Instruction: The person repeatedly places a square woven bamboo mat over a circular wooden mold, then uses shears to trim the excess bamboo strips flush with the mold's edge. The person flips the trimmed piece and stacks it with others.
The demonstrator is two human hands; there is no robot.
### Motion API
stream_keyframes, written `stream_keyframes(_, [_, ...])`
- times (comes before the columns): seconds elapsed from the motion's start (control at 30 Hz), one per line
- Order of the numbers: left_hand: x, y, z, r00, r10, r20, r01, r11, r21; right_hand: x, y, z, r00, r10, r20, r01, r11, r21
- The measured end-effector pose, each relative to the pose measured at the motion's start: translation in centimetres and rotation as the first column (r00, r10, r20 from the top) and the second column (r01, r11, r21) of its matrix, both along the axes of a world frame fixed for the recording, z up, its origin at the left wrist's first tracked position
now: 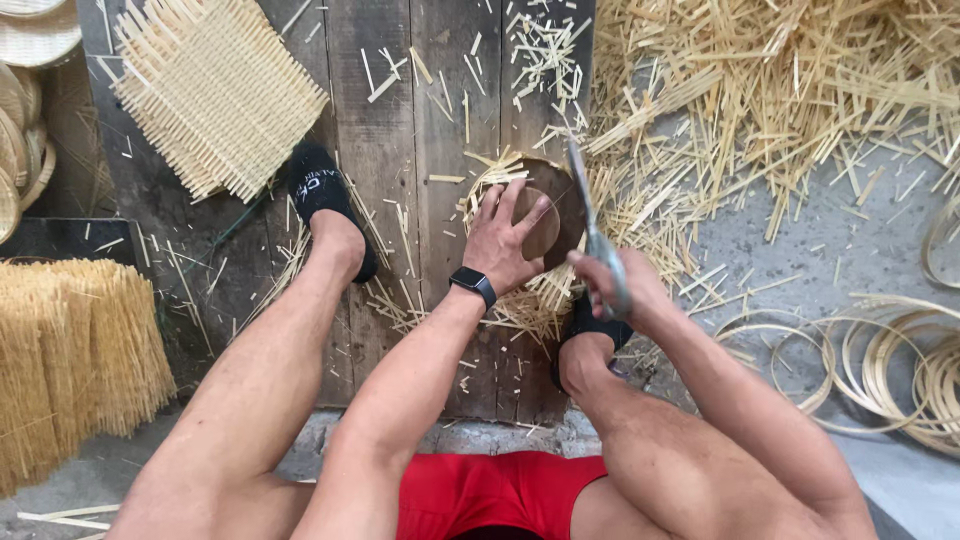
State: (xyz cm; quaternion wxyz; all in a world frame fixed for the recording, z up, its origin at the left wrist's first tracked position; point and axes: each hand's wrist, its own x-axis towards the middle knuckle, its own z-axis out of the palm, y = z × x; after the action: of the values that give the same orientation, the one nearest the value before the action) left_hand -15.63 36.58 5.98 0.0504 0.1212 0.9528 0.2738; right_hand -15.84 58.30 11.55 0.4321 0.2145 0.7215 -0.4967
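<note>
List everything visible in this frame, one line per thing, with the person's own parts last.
Round wooden disc: one, brown, on the woven piece under the left hand.
Woven bamboo mat: one, pale yellow, upper left on the plank floor.
Blade: one, grey metal, in the right hand.
Loose bamboo strips: a heap, straw-coloured, upper right.
Bamboo hoops: several, pale, right on the concrete.
Bundled strips: one stack, yellow, left.
Woven trays: several, far left edge.
Wristwatch: one, black, left wrist.
Shoes: two, black.
Shorts: red.
Left hand: pressing the disc.
Right hand: gripping the blade.
</note>
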Motion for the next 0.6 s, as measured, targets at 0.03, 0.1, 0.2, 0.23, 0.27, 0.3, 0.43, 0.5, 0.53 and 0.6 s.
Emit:
stream_keyframes(0.03, [0.1,0.1,0.0,1.000,0.010,0.009,-0.010,1.000,0.001,0.6,0.8,-0.2,0.998,0.016,-0.060,-0.016,1.000,0.006])
stream_keyframes(0.1, [0.3,0.5,-0.2,0.998,0.060,-0.004,-0.060,0.998,0.037,1.3,2.7,-0.9,0.962,0.080,-0.260,-0.056,0.994,0.098])
stream_keyframes(0.2, [0.7,2.0,-0.8,0.970,0.240,0.023,-0.241,0.964,0.112,2.3,5.7,-2.4,0.836,0.314,-0.451,-0.135,0.913,0.386])
stream_keyframes(0.23, [0.7,2.7,-1.1,0.949,0.314,0.032,-0.316,0.938,0.142,2.4,6.8,-2.8,0.802,0.434,-0.411,-0.199,0.842,0.501])
stream_keyframes(0.27, [0.7,3.5,-1.4,0.939,0.344,0.020,-0.344,0.932,0.117,2.4,7.5,-3.3,0.757,0.547,-0.357,-0.257,0.752,0.607])
stream_keyframes(0.3, [0.8,4.2,-1.7,0.927,0.374,0.012,-0.373,0.923,0.091,2.3,7.8,-4.0,0.753,0.574,-0.322,-0.281,0.723,0.631])
stream_keyframes(0.43, [1.1,5.4,-2.3,0.931,0.363,-0.028,-0.361,0.931,0.058,1.5,7.4,-6.7,0.653,0.699,-0.292,-0.280,0.580,0.765])
stream_keyframes(0.5, [1.2,5.4,-2.4,0.921,0.389,0.012,-0.389,0.919,0.057,1.1,7.1,-7.9,0.612,0.731,-0.302,-0.240,0.536,0.810])
stream_keyframes(0.53, [1.3,5.3,-2.3,0.916,0.400,0.032,-0.401,0.914,0.056,1.0,7.3,-8.3,0.626,0.724,-0.288,-0.234,0.527,0.817])
stream_keyframes(0.6, [1.3,5.2,-2.3,0.924,0.381,0.022,-0.381,0.923,0.044,0.5,8.2,-8.8,0.637,0.734,-0.234,-0.274,0.500,0.821])
